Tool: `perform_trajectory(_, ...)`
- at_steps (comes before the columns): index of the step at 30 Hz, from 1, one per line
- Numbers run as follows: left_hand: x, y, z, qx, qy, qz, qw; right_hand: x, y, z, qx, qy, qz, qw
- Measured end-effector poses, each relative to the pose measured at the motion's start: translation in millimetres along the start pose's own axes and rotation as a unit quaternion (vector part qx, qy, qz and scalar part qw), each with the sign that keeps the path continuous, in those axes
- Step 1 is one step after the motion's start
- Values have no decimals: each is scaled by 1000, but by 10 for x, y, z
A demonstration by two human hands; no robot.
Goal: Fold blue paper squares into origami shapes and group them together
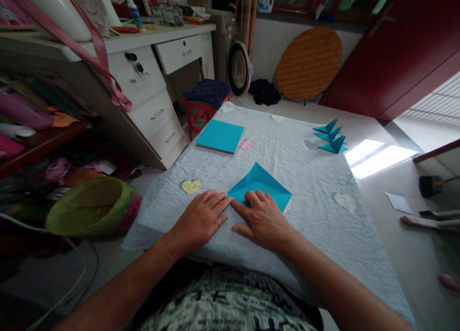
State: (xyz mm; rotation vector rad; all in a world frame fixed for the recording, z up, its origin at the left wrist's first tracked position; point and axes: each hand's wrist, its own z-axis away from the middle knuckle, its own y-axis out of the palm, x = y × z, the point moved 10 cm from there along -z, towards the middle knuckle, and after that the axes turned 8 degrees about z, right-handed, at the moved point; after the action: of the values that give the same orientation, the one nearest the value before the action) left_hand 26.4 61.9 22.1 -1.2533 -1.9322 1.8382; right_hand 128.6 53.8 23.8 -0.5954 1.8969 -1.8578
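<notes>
A blue sheet of paper (264, 182) lies on the cloth-covered table in front of me, turned cornerwise with crease lines across it. My left hand (204, 216) rests flat, fingers together and stretched out, with the fingertips at the sheet's left corner. My right hand (260, 218) presses on the sheet's near part. Its index finger points to that same left corner, the thumb stands apart, and the other fingers are bent on the paper. The near edge of the sheet is partly hidden under my right hand.
A stack of blue paper (221, 136) lies at the table's far left. Several folded blue paper figures (332, 138) stand in a row at the far right. The table wears a pale quilted cloth (309, 254). A green-lined bin (89, 206) and a stool (208, 94) stand beside it.
</notes>
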Motion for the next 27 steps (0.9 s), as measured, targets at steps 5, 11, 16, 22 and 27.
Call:
perform_trajectory(5, -38, 23, 4, 17, 10, -45, 999, -5, -5, 51, -6, -1, 7, 1000)
perform_trajectory(11, -70, 18, 0, 20, 18, -79, 996, -48, -22, 199, -10, -7, 19, 1000)
perform_trajectory(16, -68, 31, 11, 23, 18, -91, 995, -146, -51, 414, -1, 2, 20, 1000)
perform_trajectory(22, -57, 30, 29, 9, 19, -87, 996, -269, -68, 680, -1, 23, 28, 999)
perform_trajectory(27, -63, 48, 33, 6, 38, -113, 993, -368, -34, 884, 7, 38, 33, 999)
